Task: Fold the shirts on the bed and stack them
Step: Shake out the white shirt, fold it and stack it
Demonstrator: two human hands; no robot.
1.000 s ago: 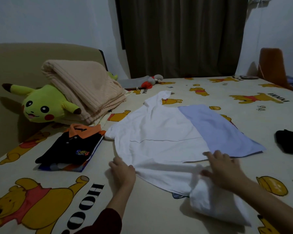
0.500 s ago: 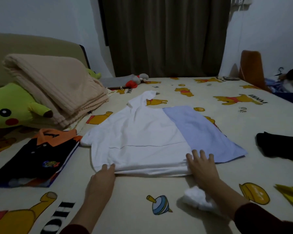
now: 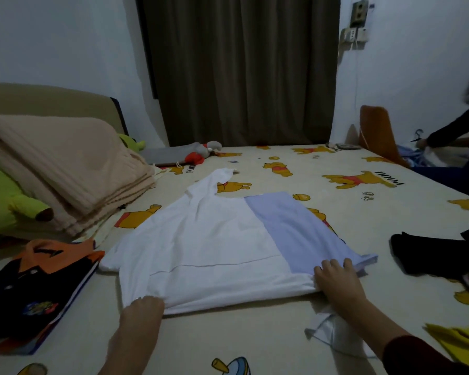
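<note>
Nearest me, at the bottom of the frame, my left hand [image 3: 141, 311] sits at the near left corner of the white and pale blue shirt [image 3: 214, 247]; its fingers are tucked out of sight at the hem, so I cannot tell whether they pinch the cloth or only rest there; my right hand [image 3: 336, 282] lies flat on the near right corner, fingers straight and spread, pressing the fold down; a loose white flap [image 3: 333, 334] of fabric pokes out beneath my right forearm. At the lower right edge I see a yellow cloth [image 3: 455, 342]; at the lower left, a folded dark shirt with an orange collar [image 3: 35, 282] lies just beside the white one. The shirt itself is spread across the middle of the bed [image 3: 282, 342], white part left, blue panel right, one sleeve reaching toward the upper centre. At mid right lies a black garment [image 3: 436, 253]; at mid left, a folded beige blanket [image 3: 65, 169] leans over a green plush toy [image 3: 3, 201]. Farther back, a grey and red soft toy [image 3: 201, 152] lies near the dark curtain [image 3: 238, 69]; at the far right edge, another person in dark sleeves [image 3: 450, 133] is partly visible.
</note>
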